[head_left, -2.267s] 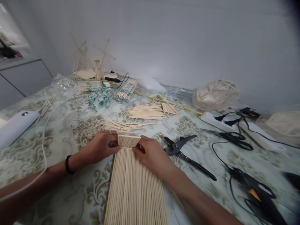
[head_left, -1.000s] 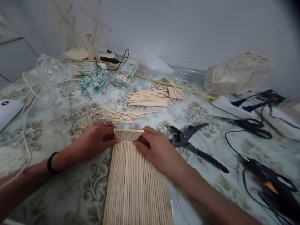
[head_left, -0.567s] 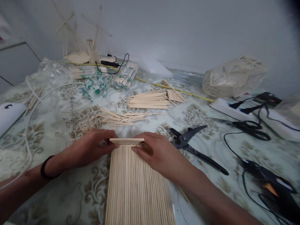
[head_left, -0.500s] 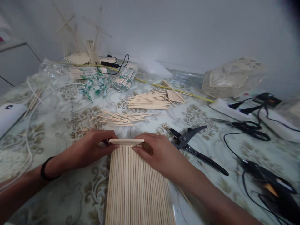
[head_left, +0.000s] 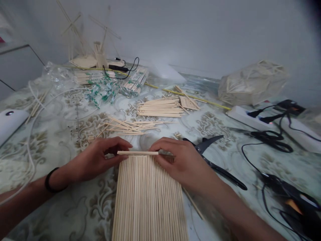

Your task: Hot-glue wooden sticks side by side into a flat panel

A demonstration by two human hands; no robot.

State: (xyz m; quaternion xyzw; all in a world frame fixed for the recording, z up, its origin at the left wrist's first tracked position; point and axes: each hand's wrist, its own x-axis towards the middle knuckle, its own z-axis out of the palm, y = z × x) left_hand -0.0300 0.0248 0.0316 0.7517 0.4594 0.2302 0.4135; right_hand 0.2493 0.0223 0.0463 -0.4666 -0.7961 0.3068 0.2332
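Note:
A long panel of thin wooden sticks [head_left: 150, 197] laid side by side runs from the near edge toward the middle of the table. Across its far end lies a short pale wooden strip [head_left: 137, 153]. My left hand [head_left: 104, 154] is curled around the strip's left end, thumb below and fingers above. At the other end, my right hand [head_left: 173, 155] pinches the strip, its thumb against the panel's far right corner. The fingertips behind the strip are partly hidden.
Loose sticks [head_left: 130, 126] and a stick bundle [head_left: 160, 107] lie beyond the hands. To the right are black-handled cutters [head_left: 210, 157], scissors [head_left: 271, 139], a power strip [head_left: 248, 117] and a dark corded tool [head_left: 288, 190]. Bagged sticks [head_left: 135, 82] and a yellow tape [head_left: 195, 97] lie farther back.
The strip has tipped so its narrow edge faces me. Both hands have shifted slightly, the right one a little to the right, with fingers raised a bit.

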